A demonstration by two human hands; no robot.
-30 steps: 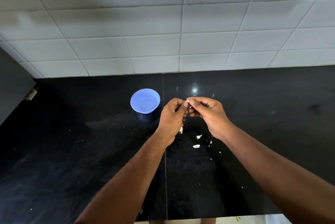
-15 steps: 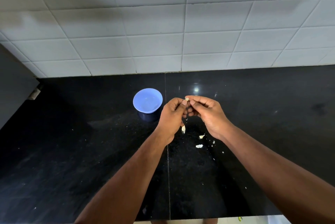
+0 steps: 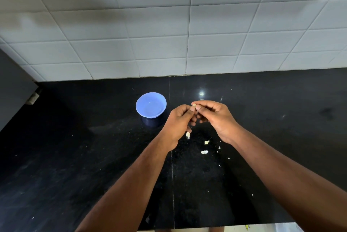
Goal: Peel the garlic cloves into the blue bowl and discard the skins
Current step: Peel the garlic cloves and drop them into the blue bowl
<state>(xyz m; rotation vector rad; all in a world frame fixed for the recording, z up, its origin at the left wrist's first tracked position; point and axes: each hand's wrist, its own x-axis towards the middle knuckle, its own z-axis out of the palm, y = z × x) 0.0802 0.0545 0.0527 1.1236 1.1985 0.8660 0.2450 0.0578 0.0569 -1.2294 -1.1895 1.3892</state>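
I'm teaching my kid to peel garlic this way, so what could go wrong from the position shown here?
Both hands, left and right, pinch the tiny garlic clove over bare black counter, beside the blue bowl, not above it; a slip would likely drop it outside. Skin scraps already litter the counter near its front edge and may get swept to the floor.

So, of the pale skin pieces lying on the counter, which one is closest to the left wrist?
The skin piece right beside the left hand; the other skin pieces lie further right, below the right hand.
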